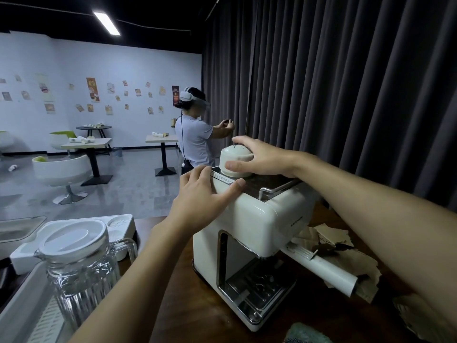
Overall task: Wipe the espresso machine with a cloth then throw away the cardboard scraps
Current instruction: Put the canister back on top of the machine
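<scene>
Head view: the left hand lies flat-fingered on the espresso machine, bracing it while the right hand clasps its domed cap. Cardboard scraps lie just beside; what may be the cloth lies unheld nearby.

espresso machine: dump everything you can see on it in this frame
The espresso machine is a glossy cream box with rounded corners, upright on a dark wooden table. Dark top panel with a metal rail; chrome-trimmed front recess over a metal drip tray. A white cylindrical handle juts from its side over the cardboard scraps. The right hand grips the domed cap on top; the left hand rests flat on the top edge.
</scene>
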